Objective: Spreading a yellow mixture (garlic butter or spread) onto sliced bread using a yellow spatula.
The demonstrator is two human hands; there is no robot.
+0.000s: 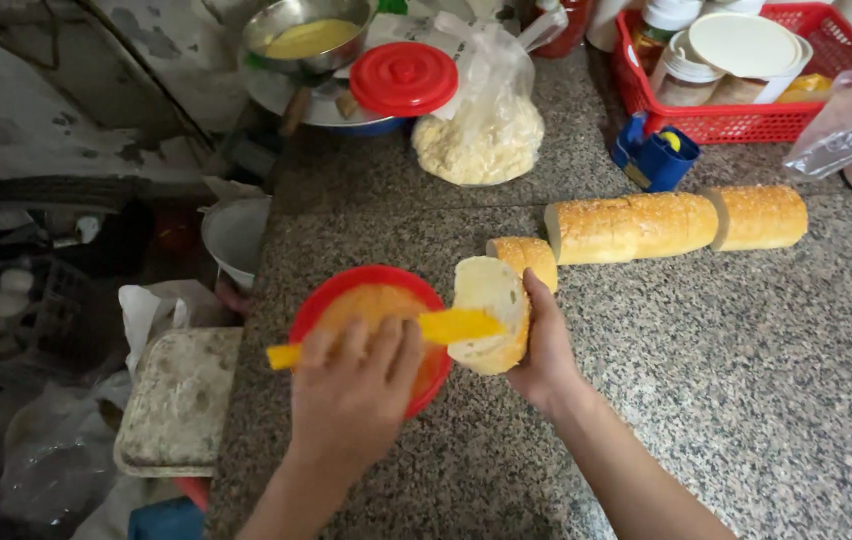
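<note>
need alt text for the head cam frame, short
A person's left hand draws a yellow spreader across a bread slice held by the right hand, above a red bowl of orange spread. Behind lie cut baguette pieces on a speckled stone counter.

Speckled granite counter [746,400] bearing a cut baguette [676,222], red basket [726,120], blue tub [658,158], bagged crumbs [481,140], red bowl [346,290].

counter [726,380]: speckled polished stone | spreader [446,327]: smooth yellow plastic | bread slice [489,300]: soft, porous crumb
</note>
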